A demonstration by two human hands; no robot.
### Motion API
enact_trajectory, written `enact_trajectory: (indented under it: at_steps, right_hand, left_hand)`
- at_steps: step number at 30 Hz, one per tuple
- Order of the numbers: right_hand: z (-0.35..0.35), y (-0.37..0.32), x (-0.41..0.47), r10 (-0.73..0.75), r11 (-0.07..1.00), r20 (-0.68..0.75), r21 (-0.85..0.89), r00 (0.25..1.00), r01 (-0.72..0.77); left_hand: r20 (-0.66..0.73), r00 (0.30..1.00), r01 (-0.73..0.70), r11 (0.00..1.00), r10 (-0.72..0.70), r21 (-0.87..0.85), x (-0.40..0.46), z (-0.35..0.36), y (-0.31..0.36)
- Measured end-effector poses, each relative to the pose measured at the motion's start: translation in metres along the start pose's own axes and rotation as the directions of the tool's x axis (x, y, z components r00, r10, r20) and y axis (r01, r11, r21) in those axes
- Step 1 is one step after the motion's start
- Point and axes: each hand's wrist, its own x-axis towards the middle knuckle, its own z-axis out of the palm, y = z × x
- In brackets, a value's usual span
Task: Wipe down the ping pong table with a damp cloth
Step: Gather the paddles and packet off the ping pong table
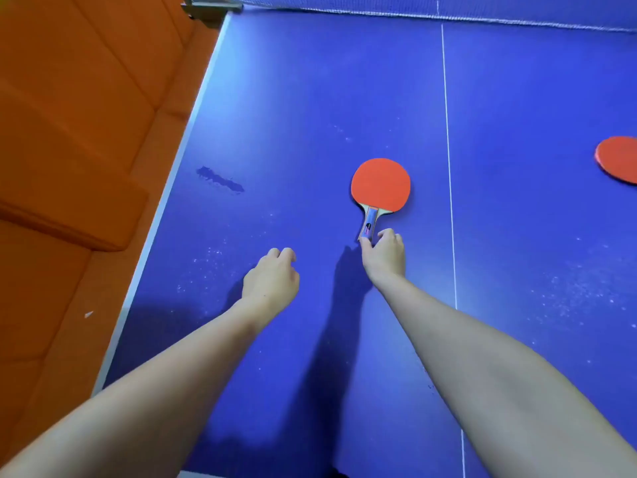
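Note:
The blue ping pong table [310, 98] fills the view, speckled with pale dust and marked by a dark wet smear [220, 180] near its left edge. A red paddle [380, 185] lies flat in the middle, handle pointing toward me. My right hand [383, 254] pinches the end of that handle with its fingertips. My left hand [272, 278] hovers just above the table to the left, fingers curled and holding nothing. No cloth is in view.
A second red paddle [618, 159] lies at the right edge of the view. The net [448, 8] runs along the top. An orange padded wall or bench [76, 132] stands close along the table's left side. A white centre line [449, 167] divides the table.

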Motion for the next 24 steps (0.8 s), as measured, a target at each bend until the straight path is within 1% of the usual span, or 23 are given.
enact_trajectory:
  at_steps: [3,5,12,14,18,21,24]
  right_hand:
    - [0.008,-0.004,0.023,0.095,0.995,-0.010,0.013,0.995,-0.095]
    - [0.017,-0.005,0.035,0.119,0.993,0.002,0.017,0.993,-0.119]
    - [0.031,-0.009,0.053,0.195,0.978,-0.031,-0.062,0.980,-0.197]
    - [0.033,-0.008,0.050,0.209,0.976,-0.026,-0.056,0.978,-0.210]
    - [0.040,-0.015,0.023,0.191,0.982,-0.008,0.010,0.982,-0.191]
    - [0.048,-0.031,-0.023,0.189,0.970,0.006,0.154,0.982,-0.188]
    - [0.062,-0.049,-0.083,0.172,0.945,0.039,0.276,0.984,-0.176]
  left_hand:
    - [0.032,0.998,0.051,0.999,-0.051,-0.015,0.015,0.003,0.000]
    - [0.070,0.992,0.104,0.994,-0.101,-0.039,0.021,0.006,0.001]
    - [0.064,0.985,0.168,0.981,-0.162,-0.094,0.023,0.017,-0.014]
    - [0.059,0.982,0.186,0.976,-0.180,-0.114,0.019,0.017,-0.020]
    - [0.044,0.971,0.240,0.952,-0.236,-0.190,0.004,0.013,-0.038]
    - [0.066,0.957,0.287,0.887,-0.283,-0.362,-0.017,0.012,-0.062]
    - [0.058,0.954,0.280,0.810,-0.293,-0.515,-0.052,0.007,-0.099]
